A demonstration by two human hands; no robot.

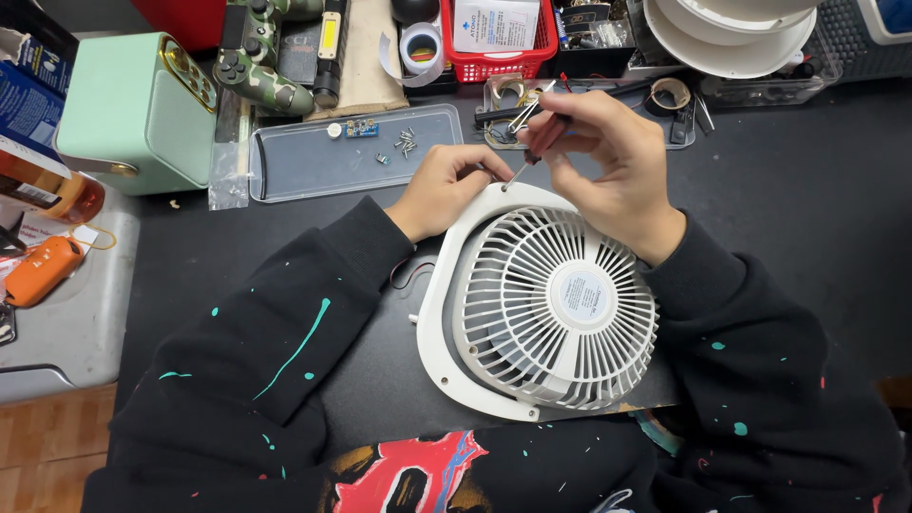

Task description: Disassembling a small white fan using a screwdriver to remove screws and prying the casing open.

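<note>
Your right hand (pixel 608 161) gripped the screwdriver (pixel 528 142), its tip at the white fan housing (pixel 446 313)—lying at the workbench's near edge. Your left hand (pixel 442 190) clasped the housing's far rim—fingers closed.

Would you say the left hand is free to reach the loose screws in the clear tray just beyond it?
Probably yes: the left hand only steadies the fan frame, and the screws lie uncovered in the tray, with nothing between.
</note>
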